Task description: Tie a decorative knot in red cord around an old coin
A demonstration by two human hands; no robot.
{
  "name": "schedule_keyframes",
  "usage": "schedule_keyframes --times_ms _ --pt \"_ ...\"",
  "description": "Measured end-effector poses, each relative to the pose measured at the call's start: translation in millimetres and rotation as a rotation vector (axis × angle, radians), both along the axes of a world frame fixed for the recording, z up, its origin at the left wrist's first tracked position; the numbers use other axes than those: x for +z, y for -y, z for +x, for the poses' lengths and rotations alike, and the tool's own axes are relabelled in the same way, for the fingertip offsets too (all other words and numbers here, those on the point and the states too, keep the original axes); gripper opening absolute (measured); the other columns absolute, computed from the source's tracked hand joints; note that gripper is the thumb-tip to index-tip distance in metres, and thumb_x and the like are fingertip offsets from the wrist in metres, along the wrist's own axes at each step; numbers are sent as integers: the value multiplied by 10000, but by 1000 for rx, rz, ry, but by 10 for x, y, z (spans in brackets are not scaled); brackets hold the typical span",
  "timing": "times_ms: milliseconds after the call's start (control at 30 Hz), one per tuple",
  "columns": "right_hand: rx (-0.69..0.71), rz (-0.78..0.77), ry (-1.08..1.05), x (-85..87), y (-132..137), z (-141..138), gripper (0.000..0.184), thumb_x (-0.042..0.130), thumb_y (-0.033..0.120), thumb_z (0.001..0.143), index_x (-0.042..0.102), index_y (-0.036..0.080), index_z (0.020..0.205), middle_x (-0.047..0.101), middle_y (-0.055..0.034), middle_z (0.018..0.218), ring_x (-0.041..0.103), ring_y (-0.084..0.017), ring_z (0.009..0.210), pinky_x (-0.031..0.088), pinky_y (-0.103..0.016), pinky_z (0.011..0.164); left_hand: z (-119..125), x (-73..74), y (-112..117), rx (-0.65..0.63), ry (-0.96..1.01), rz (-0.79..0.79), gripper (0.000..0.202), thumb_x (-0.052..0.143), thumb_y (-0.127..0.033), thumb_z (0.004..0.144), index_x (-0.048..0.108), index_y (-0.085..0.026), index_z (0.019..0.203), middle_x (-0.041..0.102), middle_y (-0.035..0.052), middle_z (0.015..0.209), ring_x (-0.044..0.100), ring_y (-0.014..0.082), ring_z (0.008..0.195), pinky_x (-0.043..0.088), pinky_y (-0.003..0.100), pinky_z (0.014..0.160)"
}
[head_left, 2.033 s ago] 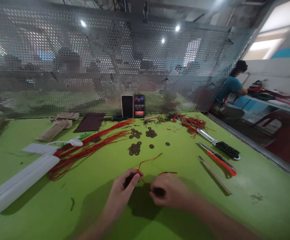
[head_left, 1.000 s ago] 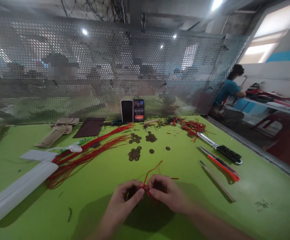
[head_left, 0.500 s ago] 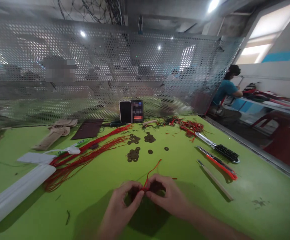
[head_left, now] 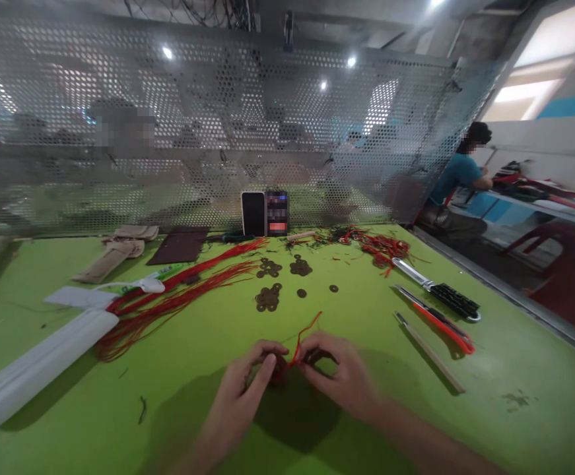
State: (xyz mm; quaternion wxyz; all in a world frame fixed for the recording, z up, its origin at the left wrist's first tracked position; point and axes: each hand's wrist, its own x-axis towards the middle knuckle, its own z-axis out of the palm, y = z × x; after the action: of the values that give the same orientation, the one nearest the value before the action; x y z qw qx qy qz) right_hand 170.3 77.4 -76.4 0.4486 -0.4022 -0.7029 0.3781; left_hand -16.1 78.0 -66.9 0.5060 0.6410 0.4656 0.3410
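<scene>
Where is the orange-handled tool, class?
In the head view, the orange-handled tool lies at right, between the black brush and the slender pale tool.

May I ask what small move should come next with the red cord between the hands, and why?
Perhaps draw the cord gently snug with the right hand, which seems to pinch it: the left hand is close beside, and the bent upper end looks slack.

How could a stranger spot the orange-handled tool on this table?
On the green table, look right of the right hand, where three tools slant. The orange-handled tool lies between the silver-and-black tool and the pale stick; bright orange sets it apart.
</scene>
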Motion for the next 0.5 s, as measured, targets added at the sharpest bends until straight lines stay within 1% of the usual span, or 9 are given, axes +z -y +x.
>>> schedule_keyframes --times_ms 100,200,300,367,433,500 --pt "-13 102 -2 -3 -2 30 226 557 -19 715 610 178 811 632 -15 801 585 -119 726 506 -229 639 -6 -3 -3 4 44 -32 255 400 -339 897 602 -200 965 640 34 876 580 166 810 472 297 729" --pt "21 187 -17 -7 -9 34 189 576 12 742 611 184 812 644 -19 779 590 -127 714 505 -243 628 1 -10 -9 -58 44 -32 235 411 -320 894 607 -203 951 629 33 863 571 168 795 468 304 722" --pt "58 236 -18 -6 -10 27 167 596 38 751 619 188 820 654 -19 763 597 -131 706 501 -258 640 10 5 4 -124 21 37 197 455 -315 876 605 -218 957 615 39 963 552 188 916 437 340 835" --pt "63 252 -10 -4 -5 26 164 601 46 751 619 189 830 654 -21 772 597 -132 712 496 -258 645 9 26 21 -139 -16 51 192 473 -331 867 597 -237 979 596 37 1055 515 207 1025 372 378 937" --pt "66 261 -4 -5 2 27 153 600 56 754 615 189 829 647 -21 771 591 -128 706 493 -255 647 1 47 38 -133 -67 11 213 480 -366 860 579 -260 1017 577 28 1119 481 220 1086 323 401 982" --pt "75 277 -8 -8 10 25 133 600 68 759 612 188 818 642 -21 761 585 -126 695 490 -252 646 -11 56 46 -147 -89 -37 241 480 -404 854 565 -270 1035 576 24 1131 476 224 1092 327 398 977"
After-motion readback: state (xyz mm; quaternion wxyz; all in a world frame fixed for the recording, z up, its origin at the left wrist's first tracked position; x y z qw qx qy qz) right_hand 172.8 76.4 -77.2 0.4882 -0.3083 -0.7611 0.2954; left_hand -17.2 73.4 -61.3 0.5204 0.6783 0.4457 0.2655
